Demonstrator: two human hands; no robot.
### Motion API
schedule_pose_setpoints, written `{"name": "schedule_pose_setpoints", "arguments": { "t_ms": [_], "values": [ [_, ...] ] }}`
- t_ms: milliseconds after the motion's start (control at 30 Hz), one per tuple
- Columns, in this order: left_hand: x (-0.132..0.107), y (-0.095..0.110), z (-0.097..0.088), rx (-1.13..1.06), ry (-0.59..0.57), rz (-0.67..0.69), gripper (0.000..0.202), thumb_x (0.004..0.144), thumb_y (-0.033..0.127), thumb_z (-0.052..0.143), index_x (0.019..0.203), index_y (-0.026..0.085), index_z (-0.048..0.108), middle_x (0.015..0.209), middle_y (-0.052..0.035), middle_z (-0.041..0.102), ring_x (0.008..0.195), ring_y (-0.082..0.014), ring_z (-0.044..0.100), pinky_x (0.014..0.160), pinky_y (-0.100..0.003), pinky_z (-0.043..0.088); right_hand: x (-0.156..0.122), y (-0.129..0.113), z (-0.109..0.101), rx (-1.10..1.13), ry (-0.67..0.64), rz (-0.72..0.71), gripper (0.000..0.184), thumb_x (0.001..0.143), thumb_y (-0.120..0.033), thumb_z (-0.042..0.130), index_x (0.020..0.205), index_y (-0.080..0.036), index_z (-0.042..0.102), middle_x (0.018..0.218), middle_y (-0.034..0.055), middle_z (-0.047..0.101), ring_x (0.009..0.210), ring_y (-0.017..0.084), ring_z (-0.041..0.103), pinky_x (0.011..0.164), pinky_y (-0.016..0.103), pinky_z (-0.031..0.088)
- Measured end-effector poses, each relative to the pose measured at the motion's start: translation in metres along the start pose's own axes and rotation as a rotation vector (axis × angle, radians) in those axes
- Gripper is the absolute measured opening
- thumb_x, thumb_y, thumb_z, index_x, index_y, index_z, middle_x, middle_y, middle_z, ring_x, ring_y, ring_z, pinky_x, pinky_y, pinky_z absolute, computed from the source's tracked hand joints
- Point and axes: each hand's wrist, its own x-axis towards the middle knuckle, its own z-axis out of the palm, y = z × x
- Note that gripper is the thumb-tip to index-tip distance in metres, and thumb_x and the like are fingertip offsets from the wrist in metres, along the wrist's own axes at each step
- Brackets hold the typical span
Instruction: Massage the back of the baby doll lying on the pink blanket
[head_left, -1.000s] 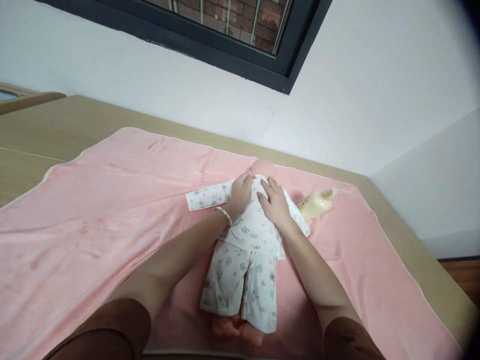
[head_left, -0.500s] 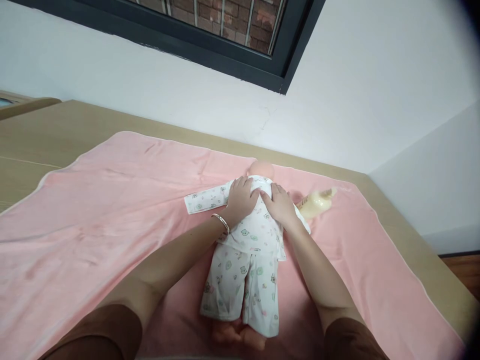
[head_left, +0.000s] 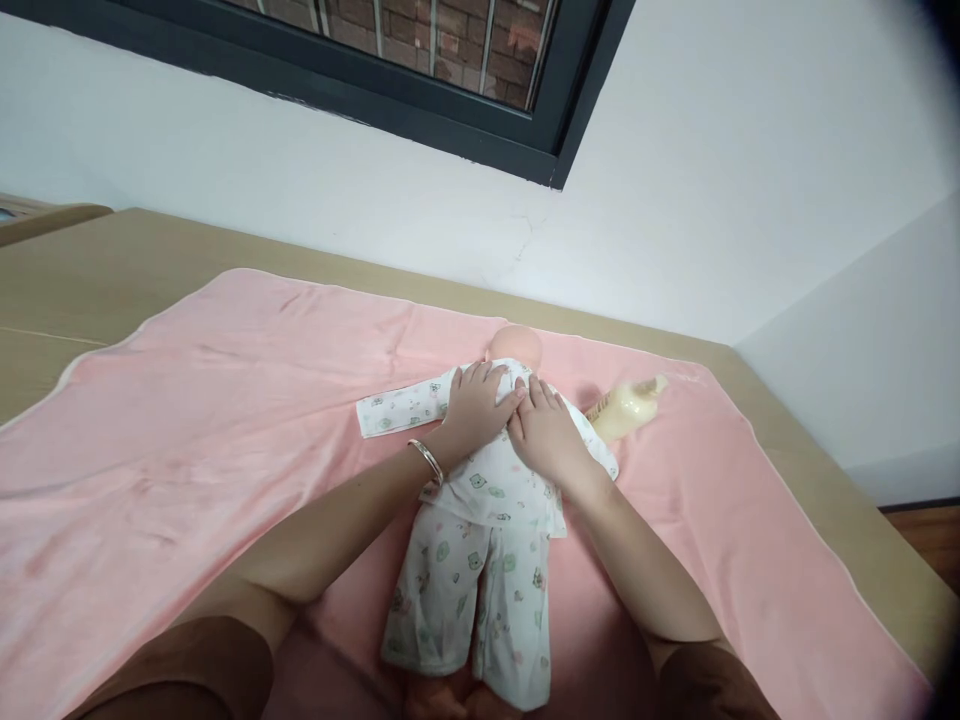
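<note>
Doll (head_left: pixel 489 510) in white, print-patterned fabric pyjamas (head_left: pixel 442 600) lies on a pink, pale-edged cloth blanket (head_left: pixel 262 390) over the pale wooden desk (head_left: pixel 75 270). Left hand (head_left: pixel 474 405) and right hand (head_left: pixel 549 428) rest flat on its upper torso, grip released on both. Pale-yellow glossy bottle (head_left: pixel 628 408) lies beside one sleeve (head_left: pixel 602 456).

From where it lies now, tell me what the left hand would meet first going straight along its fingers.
Past the shirt under it, the left hand would probably meet the doll's head first, though height is unclear.
</note>
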Motion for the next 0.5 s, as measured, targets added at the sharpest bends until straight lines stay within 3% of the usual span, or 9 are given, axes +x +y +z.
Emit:
{"name": "schedule_pose_setpoints", "arguments": {
  "t_ms": [233, 500],
  "values": [
    [0.009, -0.014, 0.005, 0.018, 0.035, 0.008, 0.037, 0.098, 0.038, 0.044, 0.126, 0.018, 0.059, 0.131, -0.0157, 0.063, 0.127, -0.0308, 0.054, 0.112, -0.052, 0.036, 0.012, 0.013, 0.004, 0.136, -0.053, 0.043, 0.069, 0.103, -0.048, 0.029, 0.16, -0.01, 0.018, 0.166, 0.0179, 0.017, 0.153, 0.035, 0.016, 0.121, 0.057, 0.019],
    [0.002, 0.003, 0.0, 0.088, -0.053, -0.082, 0.059, 0.093, 0.049, 0.053, 0.141, 0.017, 0.049, 0.15, -0.0207, 0.047, 0.143, -0.0394, 0.037, 0.117, -0.069, 0.02, 0.021, 0.018, 0.008, 0.174, -0.007, 0.009, 0.066, 0.101, -0.038, 0.03, 0.159, -0.008, 0.017, 0.166, 0.0168, 0.017, 0.154, 0.033, 0.013, 0.122, 0.059, 0.014]
  ]
}}
